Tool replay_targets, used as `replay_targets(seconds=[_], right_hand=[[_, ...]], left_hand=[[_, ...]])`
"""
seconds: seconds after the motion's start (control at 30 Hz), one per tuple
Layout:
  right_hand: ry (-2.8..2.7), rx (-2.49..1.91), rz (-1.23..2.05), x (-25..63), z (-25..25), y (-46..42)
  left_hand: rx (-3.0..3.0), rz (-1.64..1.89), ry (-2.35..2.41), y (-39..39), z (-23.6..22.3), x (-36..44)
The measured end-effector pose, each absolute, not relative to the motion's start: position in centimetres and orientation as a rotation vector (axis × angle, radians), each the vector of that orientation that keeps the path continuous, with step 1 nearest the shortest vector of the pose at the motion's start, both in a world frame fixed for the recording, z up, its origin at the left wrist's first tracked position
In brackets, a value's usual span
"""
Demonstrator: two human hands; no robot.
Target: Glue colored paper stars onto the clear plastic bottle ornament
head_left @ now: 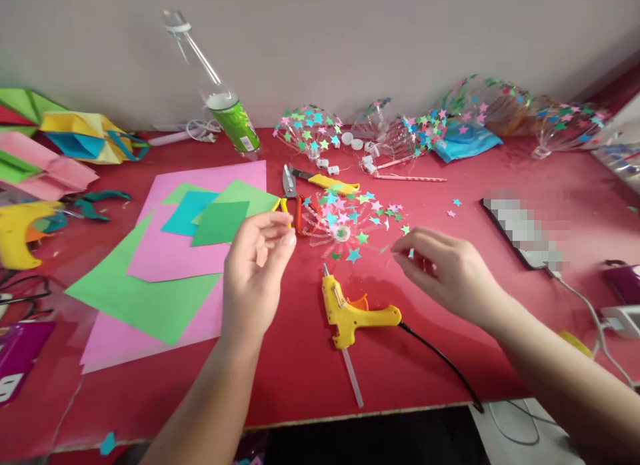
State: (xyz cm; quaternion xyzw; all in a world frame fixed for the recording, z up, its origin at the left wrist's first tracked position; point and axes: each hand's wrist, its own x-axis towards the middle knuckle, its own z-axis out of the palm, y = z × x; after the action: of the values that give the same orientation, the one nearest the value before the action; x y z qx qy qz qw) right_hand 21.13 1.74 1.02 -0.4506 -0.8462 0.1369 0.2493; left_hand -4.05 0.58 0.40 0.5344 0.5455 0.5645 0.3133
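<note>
My left hand (257, 265) is raised over the edge of the colored papers, its thumb and fingertips drawn together in a pinch. Whatever lies between them is too small to make out. To the right, my right hand (445, 268) hovers above the table with its fingers pinched, and I cannot make out what they hold. Between the hands sits a clear plastic piece cut into strips (342, 233), dotted with colored paper stars. Loose stars (354, 255) lie around it. Nearer to me, a yellow hot glue gun (350, 311) rests with a glue stick in its back end.
Pink and green paper sheets (150, 305) lie at left. Pliers (289, 185) and a yellow utility knife (333, 183) are behind the strips. A tall bottle (233, 121) and star-covered plastic decorations (310, 128) stand along the wall. A phone (523, 231) with a cable lies right.
</note>
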Motion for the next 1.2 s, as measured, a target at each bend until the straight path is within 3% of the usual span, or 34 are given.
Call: replay_targets(seconds=[0.17,0.3,0.57,0.73,1.2], right_hand=[[-2.621,-0.953,0.239,19.6,-0.1,0.3],[-2.442,-0.990,0.232,19.1,0.0,0.8],[-1.930,-1.448,0.697,20.4,0.6,4.3],[-1.729,-1.284,1.144,20.1,-1.0,5.7],[-1.592,-1.227,1.226,17.8,-0.5,10.3]], left_hand=[[1.717,1.337,1.423,3.1,-0.7,-5.7],[1.568,1.259,1.289,6.5,-1.7,-5.6],[1.045,1.149,1.152,8.3,-2.1,-4.2],[0.988,1.141,1.180,6.5,-2.0,-3.8],[0.949,1.165,1.153,3.0,-2.2,-3.9]])
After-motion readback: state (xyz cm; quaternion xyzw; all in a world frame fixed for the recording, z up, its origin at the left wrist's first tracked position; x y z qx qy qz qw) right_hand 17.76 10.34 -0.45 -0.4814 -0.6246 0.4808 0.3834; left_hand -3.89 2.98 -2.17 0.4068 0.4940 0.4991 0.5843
